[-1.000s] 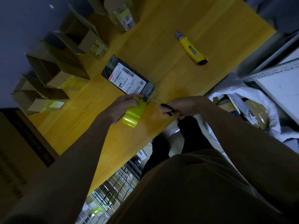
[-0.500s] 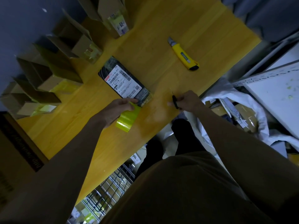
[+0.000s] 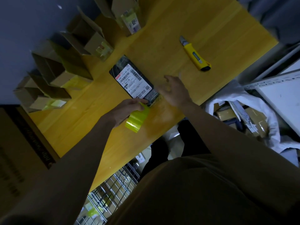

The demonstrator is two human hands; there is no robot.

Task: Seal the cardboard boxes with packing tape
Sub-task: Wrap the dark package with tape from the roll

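Observation:
A flat black parcel (image 3: 129, 75) with a white shipping label lies on the yellow wooden table (image 3: 170, 30). My left hand (image 3: 128, 109) grips a roll of yellow packing tape (image 3: 137, 120) at the parcel's near end, thumb by the tape's loose end. My right hand (image 3: 175, 90) hovers just right of the parcel with fingers spread and relaxed, holding nothing. The scissors it held are not visible. Several small cardboard boxes (image 3: 48, 75) with open flaps stand along the table's left side.
A yellow utility knife (image 3: 195, 54) lies on the table's far right part. A large cardboard carton (image 3: 19, 143) stands at left. White bags and packages (image 3: 243, 114) fill the floor at right. A wire basket (image 3: 110, 192) sits below the table's near edge.
My right hand let go of the black-handled scissors and moved up beside the parcel, now open. My left hand stays on the tape roll at the parcel's near end.

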